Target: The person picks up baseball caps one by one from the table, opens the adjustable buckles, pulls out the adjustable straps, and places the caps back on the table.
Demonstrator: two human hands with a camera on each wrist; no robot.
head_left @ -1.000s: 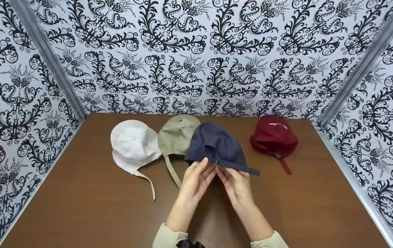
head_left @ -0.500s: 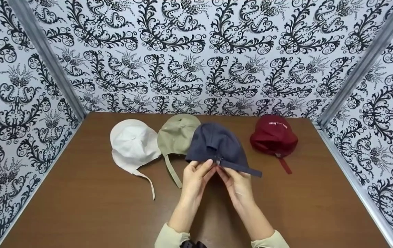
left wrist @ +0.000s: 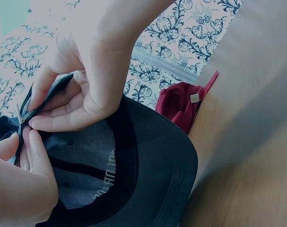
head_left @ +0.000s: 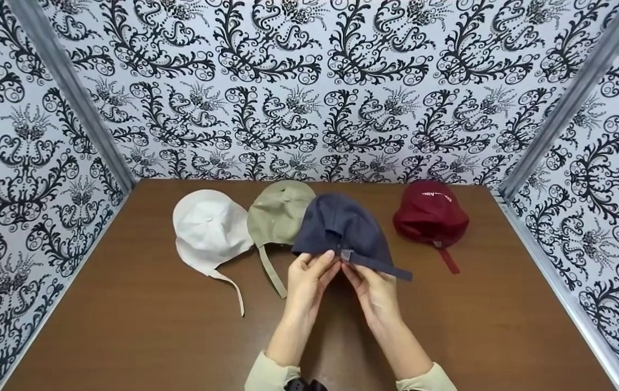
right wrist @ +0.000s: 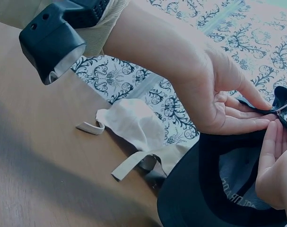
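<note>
A navy cap (head_left: 342,225) is held up above the table, its back opening toward me and its strap (head_left: 383,267) sticking out to the right. My left hand (head_left: 309,279) pinches the back edge left of the metal buckle (head_left: 346,254), thumb on top. My right hand (head_left: 374,293) grips the edge on the other side, fingers under the strap. The fingertips of both hands nearly meet at the buckle. In the left wrist view the cap's dark brim (left wrist: 164,163) and lettered inside (left wrist: 86,156) show beneath the right hand.
On the brown table (head_left: 179,347), a white cap (head_left: 212,225) and an olive cap (head_left: 279,212) lie to the left, straps hanging toward me. A red cap (head_left: 431,214) lies to the right. Patterned walls (head_left: 309,108) enclose the back and sides.
The left thumb has shifted slightly right and the strap's free end sticks out a little farther right. The metal buckle now shows more plainly. The other caps stay put.
</note>
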